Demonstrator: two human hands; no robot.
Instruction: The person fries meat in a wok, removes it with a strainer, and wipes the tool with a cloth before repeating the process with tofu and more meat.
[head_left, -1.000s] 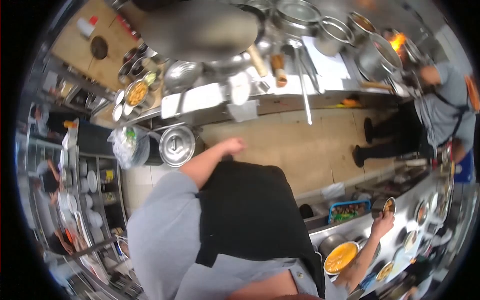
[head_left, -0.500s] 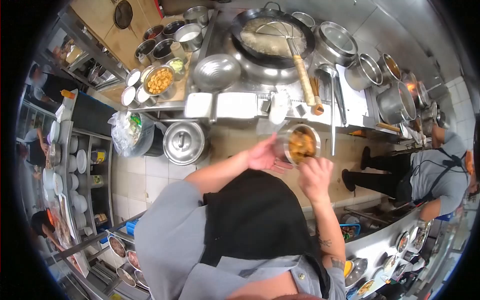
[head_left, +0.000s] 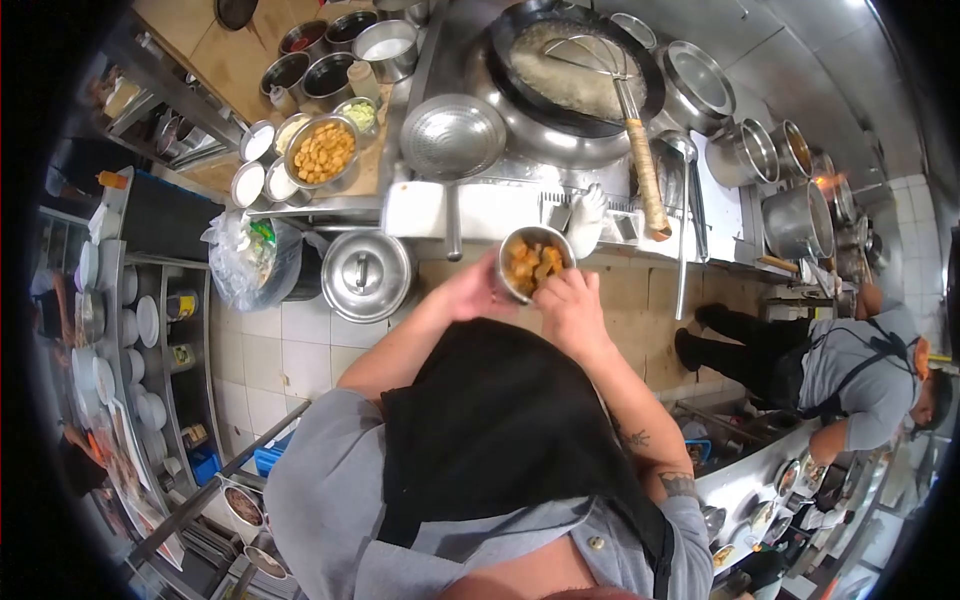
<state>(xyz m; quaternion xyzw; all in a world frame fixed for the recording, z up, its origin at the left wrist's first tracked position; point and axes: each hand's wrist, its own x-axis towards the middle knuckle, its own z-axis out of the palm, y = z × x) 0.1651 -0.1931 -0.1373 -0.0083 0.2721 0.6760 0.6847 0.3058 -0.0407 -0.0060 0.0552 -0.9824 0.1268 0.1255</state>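
Observation:
A small round metal pot (head_left: pixel 502 250) with brown-orange food pieces (head_left: pixel 532 263) inside is in front of my body. My left hand (head_left: pixel 473 289) is wrapped round the pot's left side, its fingertips partly hidden by the pot. At the right front rim, my right hand (head_left: pixel 570 307) has its fingers curled in over the food; what they pinch is hidden. Beyond the pot lie a perforated metal ladle (head_left: pixel 453 137) and a crumpled white cloth (head_left: pixel 588 222) on the stove front.
A black wok (head_left: pixel 650 95) of bubbling liquid holds a wire strainer (head_left: pixel 640 150) across it. On the left stand a metal bowl of golden pieces (head_left: pixel 325 152), a lidded pot (head_left: pixel 368 275) and a bagged bin (head_left: pixel 255 262). Another person (head_left: pixel 850 365) works at the right.
The pot and both hands have moved left, toward the perforated ladle. My right fingers now reach further over the pot's rim. The whole view has shifted slightly.

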